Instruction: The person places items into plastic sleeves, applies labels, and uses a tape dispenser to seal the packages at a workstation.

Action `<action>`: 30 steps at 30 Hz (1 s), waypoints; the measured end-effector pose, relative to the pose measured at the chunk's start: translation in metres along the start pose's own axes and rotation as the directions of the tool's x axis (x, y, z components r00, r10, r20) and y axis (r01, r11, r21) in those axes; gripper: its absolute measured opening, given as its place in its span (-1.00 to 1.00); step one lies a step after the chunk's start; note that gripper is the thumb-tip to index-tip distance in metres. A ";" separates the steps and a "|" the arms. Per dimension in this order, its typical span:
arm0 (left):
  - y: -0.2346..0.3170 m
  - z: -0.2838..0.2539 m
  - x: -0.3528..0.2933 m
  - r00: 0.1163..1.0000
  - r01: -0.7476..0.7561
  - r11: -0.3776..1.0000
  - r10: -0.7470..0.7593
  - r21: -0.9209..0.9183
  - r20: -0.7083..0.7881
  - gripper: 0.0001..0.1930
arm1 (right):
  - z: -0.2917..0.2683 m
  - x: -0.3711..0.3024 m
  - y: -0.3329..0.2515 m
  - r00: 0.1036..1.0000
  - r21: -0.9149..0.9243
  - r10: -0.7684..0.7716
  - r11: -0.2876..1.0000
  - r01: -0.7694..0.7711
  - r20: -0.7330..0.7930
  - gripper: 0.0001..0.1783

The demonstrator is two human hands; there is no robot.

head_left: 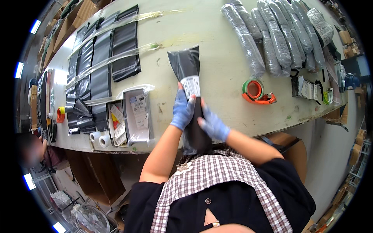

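A long, narrow dark grey plastic mailing bag lies lengthwise before me, its flat, flared end on the table and its bulging, filled end close to my apron. A white printed label sits on its upper face, below the flared end. My left hand, in a blue glove with bare fingertips, grips the bag's left side, fingers along the label's edge. Gloved the same way, my right hand wraps the bag's right side a little nearer me. What fills the bag is hidden inside it.
Stacked black plastic bags lie under clear strips at left, beside an open box and white rolls. Several grey wrapped bundles fill the far right. An orange tape dispenser sits right. Another person stands far left.
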State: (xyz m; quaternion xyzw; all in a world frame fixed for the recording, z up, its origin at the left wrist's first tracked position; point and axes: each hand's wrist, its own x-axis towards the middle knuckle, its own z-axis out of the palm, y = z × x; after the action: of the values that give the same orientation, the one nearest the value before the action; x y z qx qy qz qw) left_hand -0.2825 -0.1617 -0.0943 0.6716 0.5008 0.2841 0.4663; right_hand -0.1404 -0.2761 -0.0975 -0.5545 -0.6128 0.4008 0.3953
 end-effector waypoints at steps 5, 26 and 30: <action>0.027 -0.003 -0.065 0.996 -0.093 0.896 0.085 0.433 0.038 0.08 | -0.076 -0.096 -0.027 0.968 -0.144 0.164 0.980 -0.137 0.191 -0.41; 0.082 -0.008 -0.181 0.804 -0.183 0.965 0.258 -0.191 0.536 -0.32 | -0.067 -0.171 -0.060 0.671 0.921 0.631 0.245 0.303 -0.389 -0.38; 0.083 0.004 -0.198 0.729 0.403 0.801 0.013 -0.443 0.685 -0.79 | -0.027 -0.182 -0.093 0.607 0.920 0.708 0.167 0.354 -0.362 -0.33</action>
State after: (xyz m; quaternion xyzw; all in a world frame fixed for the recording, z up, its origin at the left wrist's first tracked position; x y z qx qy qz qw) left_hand -0.3123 -0.3541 -0.0032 0.4987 0.2679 0.1108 0.8168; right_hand -0.1355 -0.4618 -0.0085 -0.3581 0.1055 0.4630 0.8039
